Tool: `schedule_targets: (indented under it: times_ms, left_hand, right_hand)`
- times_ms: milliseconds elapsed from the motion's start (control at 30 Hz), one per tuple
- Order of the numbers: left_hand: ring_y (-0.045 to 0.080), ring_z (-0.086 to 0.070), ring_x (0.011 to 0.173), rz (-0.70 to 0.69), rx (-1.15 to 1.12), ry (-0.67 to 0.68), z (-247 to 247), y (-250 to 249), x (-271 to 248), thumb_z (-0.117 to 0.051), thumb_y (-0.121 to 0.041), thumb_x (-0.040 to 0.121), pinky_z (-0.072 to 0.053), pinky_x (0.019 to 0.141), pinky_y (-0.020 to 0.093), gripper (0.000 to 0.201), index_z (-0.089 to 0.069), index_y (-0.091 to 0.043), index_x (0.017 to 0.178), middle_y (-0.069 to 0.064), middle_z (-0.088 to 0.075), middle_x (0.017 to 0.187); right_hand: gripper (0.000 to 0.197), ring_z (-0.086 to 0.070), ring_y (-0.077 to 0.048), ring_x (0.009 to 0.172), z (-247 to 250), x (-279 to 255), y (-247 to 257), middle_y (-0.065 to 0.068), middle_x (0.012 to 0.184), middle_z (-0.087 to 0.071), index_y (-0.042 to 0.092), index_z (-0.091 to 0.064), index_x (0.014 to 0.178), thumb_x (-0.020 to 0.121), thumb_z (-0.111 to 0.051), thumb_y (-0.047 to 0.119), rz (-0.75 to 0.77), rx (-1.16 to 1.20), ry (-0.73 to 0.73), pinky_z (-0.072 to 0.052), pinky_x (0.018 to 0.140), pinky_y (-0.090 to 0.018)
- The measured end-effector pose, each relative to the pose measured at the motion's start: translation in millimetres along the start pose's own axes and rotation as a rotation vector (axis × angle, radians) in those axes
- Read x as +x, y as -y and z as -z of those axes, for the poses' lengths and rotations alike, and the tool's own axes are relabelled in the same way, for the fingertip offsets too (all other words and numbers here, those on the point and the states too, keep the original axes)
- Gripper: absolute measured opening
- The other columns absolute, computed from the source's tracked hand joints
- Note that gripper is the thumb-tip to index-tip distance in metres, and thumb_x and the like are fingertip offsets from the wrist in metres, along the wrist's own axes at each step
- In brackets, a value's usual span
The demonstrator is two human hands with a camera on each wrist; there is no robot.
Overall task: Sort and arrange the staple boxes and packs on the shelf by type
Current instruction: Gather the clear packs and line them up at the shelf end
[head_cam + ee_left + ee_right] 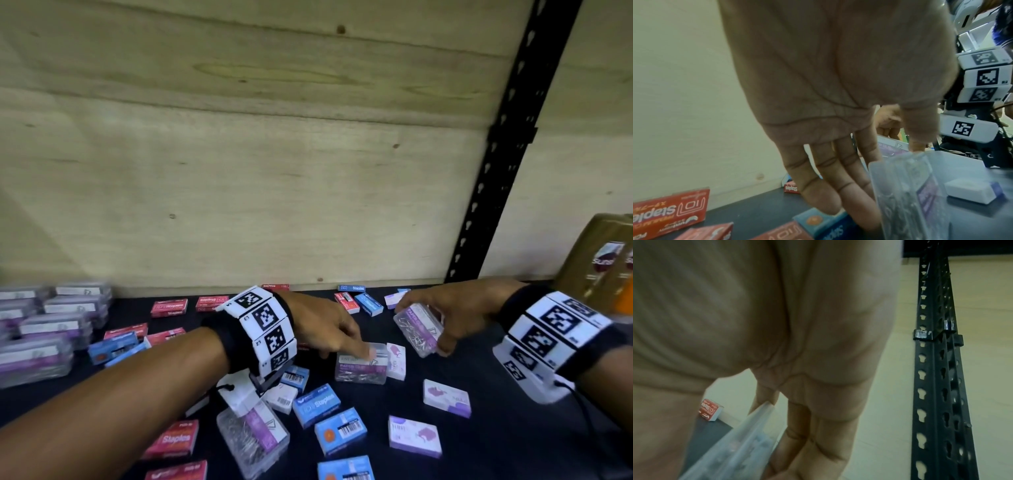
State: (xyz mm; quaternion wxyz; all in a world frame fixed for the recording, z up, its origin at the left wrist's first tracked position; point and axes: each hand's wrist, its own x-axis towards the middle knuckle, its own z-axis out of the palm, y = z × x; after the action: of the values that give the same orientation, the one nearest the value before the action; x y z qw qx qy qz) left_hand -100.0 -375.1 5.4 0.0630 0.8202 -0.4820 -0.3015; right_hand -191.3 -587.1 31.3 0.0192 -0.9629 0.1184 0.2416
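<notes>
My left hand (pixel 330 330) reaches down over a clear paper-clip box (pixel 359 370) with a purple label, lying mid-shelf. In the left wrist view my thumb (pixel 917 142) touches the top edge of that clear box (pixel 906 194), and my straight fingers (pixel 824 186) lie along its far side. My right hand (pixel 445 317) grips a second clear paper-clip box (pixel 418 330), tilted and lifted off the shelf. The right wrist view shows this box (pixel 740 443) held between thumb and curled fingers (pixel 803 443). Red (pixel 169 307), blue (pixel 317 405) and purple-white (pixel 447 397) staple boxes lie scattered around.
Stacked clear boxes (pixel 44 329) stand in rows at the far left. Another clear box (pixel 253 435) lies under my left forearm. A black slotted upright (pixel 507 154) rises at the right against the plywood back wall, with a brown package (pixel 603 260) beyond it.
</notes>
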Motion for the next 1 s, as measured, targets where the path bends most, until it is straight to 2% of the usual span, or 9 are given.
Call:
schedule_targets:
  times_ms: [133,267,367,467,533,633,767,867,1000]
  left_hand:
    - [0.009,-0.061,0.094,-0.074,0.081,-0.027,2,1,-2,-0.067,-0.046,0.087,-0.045,0.077,0.018,0.036,-0.065,-0.025,0.116,-0.009,-0.066,0.108]
    - [0.015,-0.067,0.094,-0.102,0.059,-0.08,6,5,-8,-0.068,-0.039,0.088,-0.051,0.085,0.029,0.03,-0.066,-0.023,0.115,-0.003,-0.071,0.105]
    - [0.008,-0.064,0.086,-0.112,0.025,-0.143,17,13,-24,-0.068,-0.039,0.088,-0.048,0.071,0.017,0.032,-0.067,-0.022,0.115,-0.005,-0.071,0.104]
    - [0.008,-0.065,0.083,-0.093,-0.001,-0.202,30,24,-47,-0.07,-0.041,0.087,-0.05,0.074,0.02,0.033,-0.067,-0.022,0.114,-0.005,-0.072,0.103]
    - [0.009,-0.067,0.087,-0.043,-0.002,-0.221,37,37,-67,-0.07,-0.042,0.086,-0.051,0.08,0.024,0.033,-0.067,-0.022,0.113,-0.006,-0.072,0.103]
    - [0.004,-0.064,0.086,0.044,0.046,-0.272,41,63,-102,-0.07,-0.044,0.085,-0.048,0.078,0.019,0.035,-0.068,-0.024,0.114,-0.012,-0.07,0.104]
    - [0.0,-0.064,0.082,0.181,0.019,-0.303,38,102,-160,-0.073,-0.045,0.082,-0.049,0.076,0.018,0.033,-0.069,-0.028,0.111,-0.016,-0.071,0.099]
    - [0.001,-0.066,0.076,0.288,-0.048,-0.323,30,131,-209,-0.076,-0.041,0.08,-0.048,0.07,0.016,0.027,-0.071,-0.029,0.104,-0.014,-0.073,0.092]
    - [0.008,-0.068,0.086,0.442,-0.045,-0.337,18,159,-261,-0.077,-0.041,0.078,-0.049,0.072,0.016,0.028,-0.071,-0.03,0.104,-0.011,-0.073,0.096]
  right_hand:
    - [0.079,-0.062,-0.016,0.077,-1,1,-2,0.001,0.098,-0.059,0.049,-0.037,0.133,0.079,-0.073,0.003,0.024,0.07,0.026,-0.055,0.066,-0.023]
    - [0.071,-0.065,-0.017,0.071,2,0,0,-0.006,0.102,-0.07,0.055,-0.039,0.13,0.083,-0.066,0.008,0.07,0.098,-0.011,-0.058,0.078,-0.033]
    - [0.076,-0.07,-0.022,0.088,9,-2,12,-0.003,0.108,-0.071,0.061,-0.031,0.132,0.081,-0.068,0.02,0.089,0.019,-0.077,-0.056,0.085,-0.036]
    - [0.072,-0.062,-0.011,0.086,19,-4,34,0.004,0.118,-0.064,0.048,-0.028,0.14,0.086,-0.068,0.024,0.122,-0.004,-0.133,-0.05,0.084,-0.03]
    - [0.059,-0.058,-0.006,0.087,26,-2,52,0.01,0.116,-0.06,0.034,-0.038,0.138,0.088,-0.067,0.025,0.149,-0.002,-0.17,-0.049,0.077,-0.021]
    - [0.037,-0.053,0.002,0.075,35,3,87,0.015,0.096,-0.058,0.028,-0.052,0.123,0.088,-0.067,0.026,0.225,0.011,-0.204,-0.042,0.058,-0.014]
    - [0.033,-0.055,-0.004,0.07,42,13,149,0.015,0.085,-0.058,0.026,-0.056,0.12,0.089,-0.064,0.02,0.365,-0.027,-0.22,-0.043,0.061,-0.019]
    - [0.038,-0.056,-0.008,0.083,46,20,204,0.014,0.094,-0.059,0.023,-0.057,0.124,0.088,-0.063,0.017,0.511,-0.092,-0.217,-0.042,0.066,-0.017]
    - [0.036,-0.057,-0.012,0.089,44,24,269,0.009,0.102,-0.061,0.023,-0.058,0.124,0.088,-0.063,0.02,0.636,-0.128,-0.198,-0.044,0.075,-0.023]
